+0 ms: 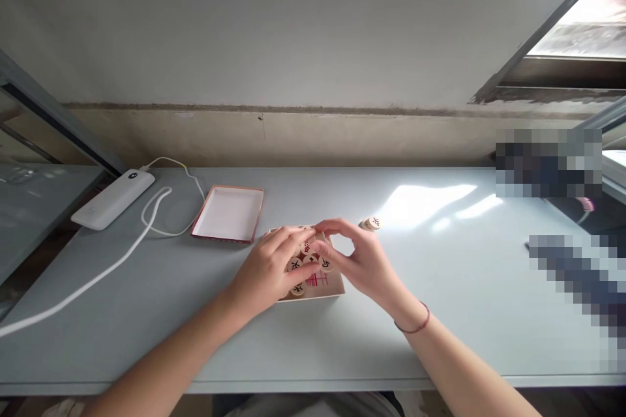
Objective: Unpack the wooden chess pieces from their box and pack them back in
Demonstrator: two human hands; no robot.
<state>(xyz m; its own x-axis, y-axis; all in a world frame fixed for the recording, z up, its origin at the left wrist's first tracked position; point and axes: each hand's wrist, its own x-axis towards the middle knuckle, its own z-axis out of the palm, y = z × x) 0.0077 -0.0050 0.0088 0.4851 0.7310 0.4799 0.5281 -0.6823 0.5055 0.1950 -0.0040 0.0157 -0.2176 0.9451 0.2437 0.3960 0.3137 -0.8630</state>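
A shallow square box holds several round wooden xiangqi pieces with black or red characters. Some pink-red printing shows on its floor at the right. Across the left part of the box lies my left hand, open, its fingers stretched over the far side and its thumb above the pieces. My right hand reaches in from the right, with thumb and index finger curled round a xiangqi piece near the far edge; the fingers partly hide it. Beyond that hand, a small stack of xiangqi pieces stands on the table.
The box lid lies inside-up at the left. A white power bank with a white cable rests farther left. Behind the grey table rises a wall. Blurred-out dark items occupy the right side.
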